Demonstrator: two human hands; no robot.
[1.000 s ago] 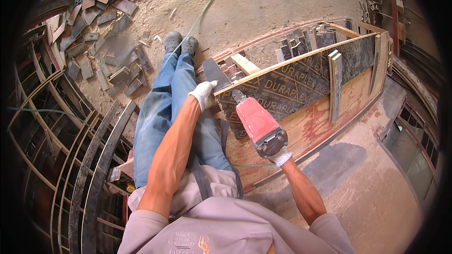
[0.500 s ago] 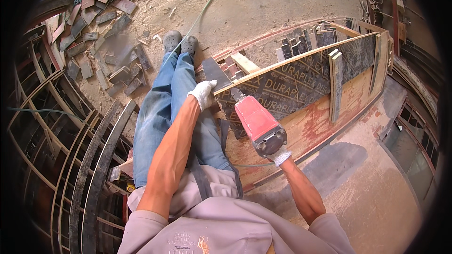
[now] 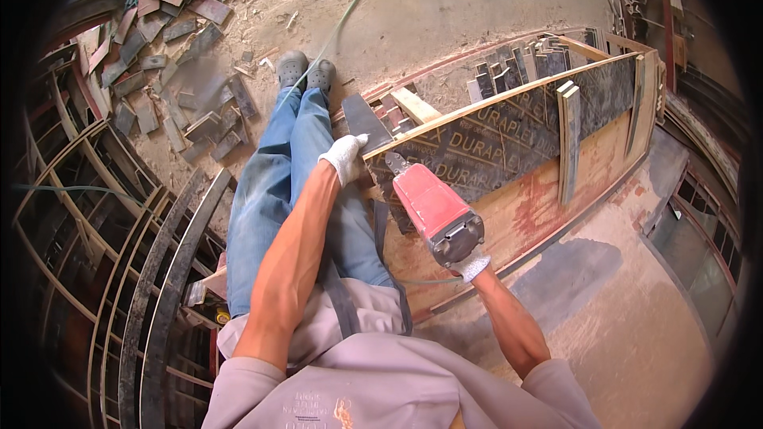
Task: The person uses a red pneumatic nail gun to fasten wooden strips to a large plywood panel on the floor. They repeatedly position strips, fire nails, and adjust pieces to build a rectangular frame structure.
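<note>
In my right hand [image 3: 470, 262], gloved and mostly hidden behind the tool, is a red nail gun [image 3: 435, 200]. Its dark nose meets the face of a long dark plywood panel [image 3: 509, 139] close to the panel's left end. My left hand [image 3: 346, 157], in a white knit glove, grips a small dark plywood piece [image 3: 365, 121] where it meets that end, thumb on top. The panel stands on edge with its pale top edge showing. Wooden cross strips [image 3: 416, 104] sit behind it, and a pair of upright strips [image 3: 568, 143] leans on its front.
Plywood offcuts [image 3: 203, 123] lie heaped on the dusty floor at the left. Curved wooden frames [image 3: 95, 214] stand along my left side. A green air hose [image 3: 342, 28] runs over my shoes. Several dark blocks [image 3: 509, 71] are stacked behind the panel.
Almost nothing differs. The nail gun and my left hand have shifted very slightly, with both grips unchanged.
</note>
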